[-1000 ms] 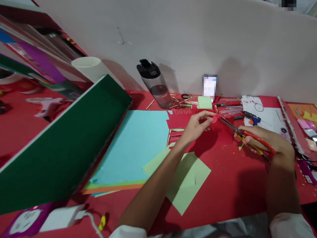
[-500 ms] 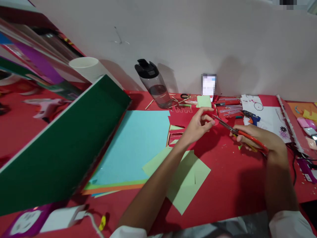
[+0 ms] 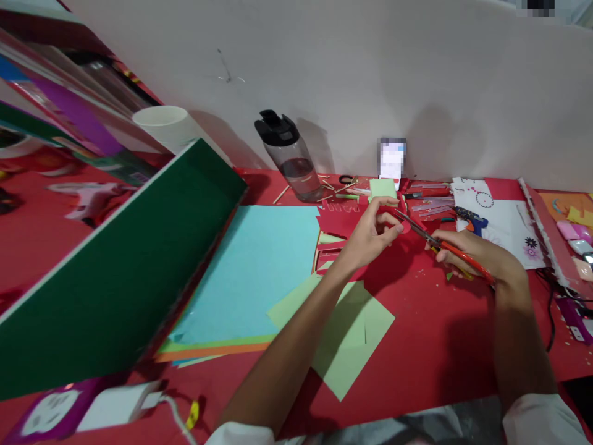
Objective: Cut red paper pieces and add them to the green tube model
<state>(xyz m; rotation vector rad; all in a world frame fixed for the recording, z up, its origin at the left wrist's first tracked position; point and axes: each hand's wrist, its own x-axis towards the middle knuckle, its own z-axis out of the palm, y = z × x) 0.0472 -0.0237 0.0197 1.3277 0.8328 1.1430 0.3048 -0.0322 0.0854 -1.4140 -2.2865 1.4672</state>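
The right hand [image 3: 479,250] is closed around the steel-bladed scissors with red-orange and yellow handles [image 3: 458,252], above the red tabletop [image 3: 417,346]. Their long axis slants from handles at lower right to tips at upper left, pointing towards the left hand [image 3: 373,235], whose fingertips pinch a small red paper piece [image 3: 406,227]. Blade contact cannot be confirmed.

A plain grey-white wall [image 3: 333,68] spanned ten o'clock to nearly three, marked by a small dark scuff [image 3: 227,79] at eleven. At two, its upper edge gave way to a blurred patch. Below it, a red tabletop [image 3: 417,371] reached down to six. Light threw soft shadows [image 3: 430,139] onto the wall at two and the tabletop at four.
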